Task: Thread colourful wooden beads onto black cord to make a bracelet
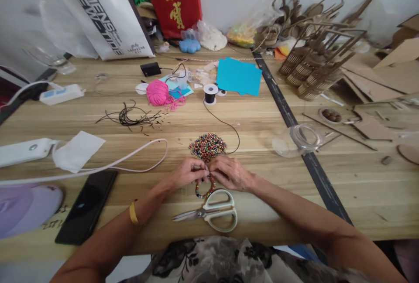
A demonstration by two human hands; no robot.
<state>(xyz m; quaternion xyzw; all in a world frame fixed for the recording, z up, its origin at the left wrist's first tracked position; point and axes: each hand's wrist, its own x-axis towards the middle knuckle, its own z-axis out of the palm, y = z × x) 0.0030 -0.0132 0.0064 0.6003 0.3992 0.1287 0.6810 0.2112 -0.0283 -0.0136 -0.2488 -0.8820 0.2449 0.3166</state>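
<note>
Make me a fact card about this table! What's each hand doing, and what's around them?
Left hand: fingertips pinched at the top of the bead string
Right hand: fingertips pinched there too, close to the left ones
Bead string shape: curved below the fingers, many colors
Hard to see: the part between the fingertips
Just beyond the hands: loose bead pile
Nearer the person: scissors, pale handles, blades pointing left
Farther back: black cord spool, pink yarn, blue sheets

Holds left hand (191,172) and right hand (232,173) close together, backs turned mostly upward, fingertips (205,172) almost touching between them. Pinches with both. Slants left forearm (116,236) and right forearm (297,210) back and outward from the hands, forming a wide V.
</note>
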